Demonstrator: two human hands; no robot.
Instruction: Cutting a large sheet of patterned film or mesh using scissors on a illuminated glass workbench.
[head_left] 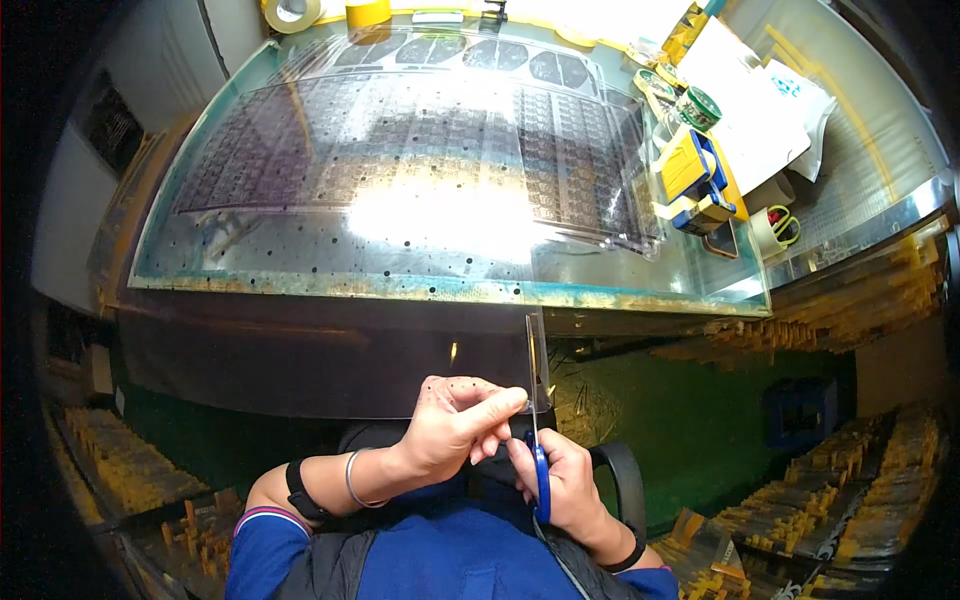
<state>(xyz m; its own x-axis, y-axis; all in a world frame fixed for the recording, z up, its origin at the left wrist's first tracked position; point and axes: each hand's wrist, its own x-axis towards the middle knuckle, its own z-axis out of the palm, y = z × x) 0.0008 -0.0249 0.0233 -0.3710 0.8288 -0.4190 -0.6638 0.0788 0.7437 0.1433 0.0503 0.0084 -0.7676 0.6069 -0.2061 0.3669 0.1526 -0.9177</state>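
My right hand [568,482] grips a pair of scissors [541,478] by the blue handles, with the long metal blades pointing away from me. They lie along the right edge of a large clear plastic film [300,355], which hangs over the table's front edge. My left hand [455,425] pinches the near corner of that film between thumb and forefinger, right beside the blades. Black dots cover the film on the table. Glare and the dark background hide how far the cut runs. Farther back lie printed film sheets [400,140] with rows of small patterns.
The glass-topped table [330,285] has a worn front rim. On its right stand a blue and yellow tape dispenser [695,180], tape rolls [698,108], white paper [720,75] and green-handled scissors [785,228]. A chair arm [622,480] is by my right forearm. Racks [830,500] fill the lower right.
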